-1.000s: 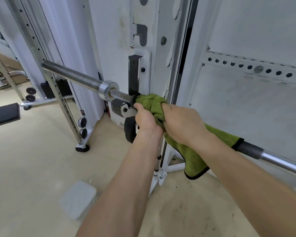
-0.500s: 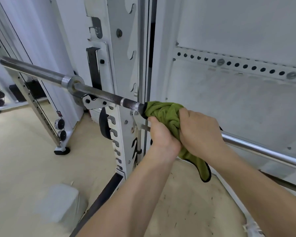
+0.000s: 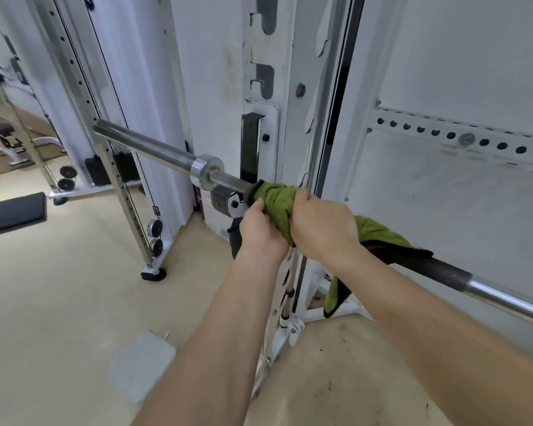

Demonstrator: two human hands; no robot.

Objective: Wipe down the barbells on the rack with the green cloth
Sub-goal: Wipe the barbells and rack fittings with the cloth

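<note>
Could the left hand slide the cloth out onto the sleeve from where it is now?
Probably not directly: the left hand holds the cloth against the rack hook, with the collar before the sleeve.

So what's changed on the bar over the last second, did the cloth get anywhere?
Half a second ago the green cloth and both hands sat further right along the barbell, away from the collar. They have slid back left, up against the rack hook. Nothing was let go: the left hand and right hand still clamp the cloth around the bar, its tail hanging below.
</note>
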